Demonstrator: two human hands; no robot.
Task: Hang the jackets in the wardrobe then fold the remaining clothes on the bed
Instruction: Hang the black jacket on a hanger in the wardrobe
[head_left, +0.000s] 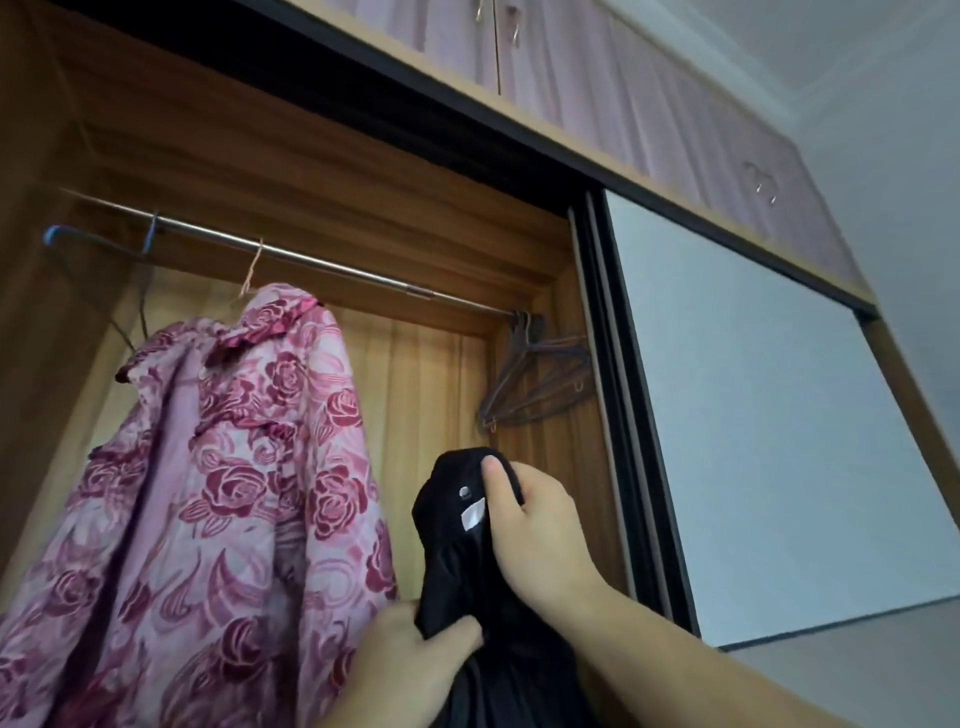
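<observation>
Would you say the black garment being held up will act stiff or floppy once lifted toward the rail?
Likely floppy: the black garment bunches and droops between the right hand and left hand. Probably light. Its faint sheen hints at slipperiness.

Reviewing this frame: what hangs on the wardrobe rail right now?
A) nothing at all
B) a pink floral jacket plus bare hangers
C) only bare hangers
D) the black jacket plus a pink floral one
B: the pink floral jacket hangs from the rail with bare hangers at its right end, while the black jacket is gripped by the left hand and right hand.
</observation>
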